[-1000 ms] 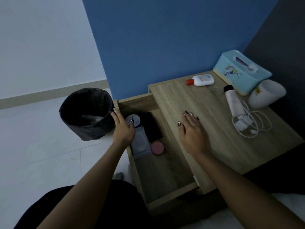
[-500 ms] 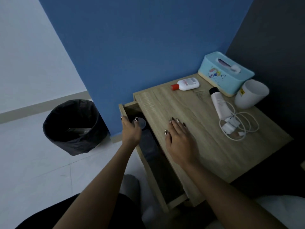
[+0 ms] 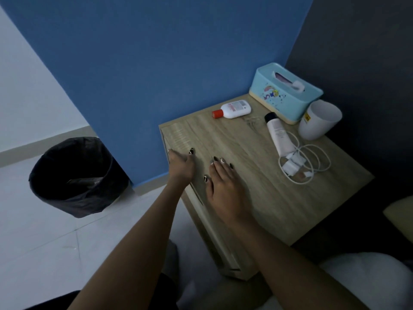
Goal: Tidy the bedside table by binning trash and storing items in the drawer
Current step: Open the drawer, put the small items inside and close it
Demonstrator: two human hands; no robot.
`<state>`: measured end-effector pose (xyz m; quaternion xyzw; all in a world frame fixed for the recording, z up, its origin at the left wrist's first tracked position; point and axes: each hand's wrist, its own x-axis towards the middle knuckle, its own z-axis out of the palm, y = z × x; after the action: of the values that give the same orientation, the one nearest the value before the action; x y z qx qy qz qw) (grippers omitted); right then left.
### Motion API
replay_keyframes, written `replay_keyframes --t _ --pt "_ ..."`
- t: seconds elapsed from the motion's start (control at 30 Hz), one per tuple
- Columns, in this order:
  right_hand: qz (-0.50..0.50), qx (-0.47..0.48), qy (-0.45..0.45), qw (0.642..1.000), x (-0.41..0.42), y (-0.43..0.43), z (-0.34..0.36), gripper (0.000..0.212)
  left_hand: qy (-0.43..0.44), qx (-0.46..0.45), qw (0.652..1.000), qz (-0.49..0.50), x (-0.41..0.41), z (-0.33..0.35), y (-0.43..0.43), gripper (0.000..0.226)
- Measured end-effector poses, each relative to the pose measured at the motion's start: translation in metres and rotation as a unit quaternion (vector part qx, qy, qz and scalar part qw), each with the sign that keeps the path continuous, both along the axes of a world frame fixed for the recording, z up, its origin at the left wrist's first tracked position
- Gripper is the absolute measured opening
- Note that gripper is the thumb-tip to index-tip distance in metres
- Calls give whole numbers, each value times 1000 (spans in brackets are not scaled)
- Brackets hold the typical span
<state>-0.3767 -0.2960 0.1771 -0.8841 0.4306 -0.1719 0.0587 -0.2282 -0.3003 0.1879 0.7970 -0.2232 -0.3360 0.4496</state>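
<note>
The wooden bedside table [image 3: 263,193] stands against the blue wall, and its drawer front [image 3: 214,229] sits pushed in flush. My left hand [image 3: 181,164] presses against the drawer's top left edge, thumb on the tabletop, holding nothing. My right hand [image 3: 223,189] lies flat on the tabletop, fingers spread. On the table lie a white bottle with a red cap [image 3: 233,109], a white tube with a black cap [image 3: 279,133] and a coiled white charger cable [image 3: 306,163]. A black-lined bin [image 3: 76,175] stands on the floor to the left.
A light blue tissue box [image 3: 285,92] and a white cup [image 3: 318,123] stand at the table's back right corner. A dark wall runs along the right. White bedding [image 3: 366,278] shows at the bottom right. Pale floor tiles surround the bin.
The drawer went from wide open to pushed in; my left hand pushed it shut from its left edge. My right hand stayed flat on the tabletop.
</note>
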Motion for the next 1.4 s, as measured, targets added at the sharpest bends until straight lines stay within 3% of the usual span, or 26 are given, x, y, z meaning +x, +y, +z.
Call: replay_keyframes --t 0.37,0.73,0.87,1.4 --pt "-1 4 -6 1000 -1 2 -3 50 13 7 1000 -5 2 0 3 68" --pt "2 8 -3 1000 -4 4 0 52 21 -32 999 -35 1 -3 11 66" --pt "6 0 3 1000 -4 2 -4 49 44 -39 998 -29 0 1 8 54" --pt "4 -4 -45 999 -1 4 -1 43 73 -16 997 -28 5 12 6 59"
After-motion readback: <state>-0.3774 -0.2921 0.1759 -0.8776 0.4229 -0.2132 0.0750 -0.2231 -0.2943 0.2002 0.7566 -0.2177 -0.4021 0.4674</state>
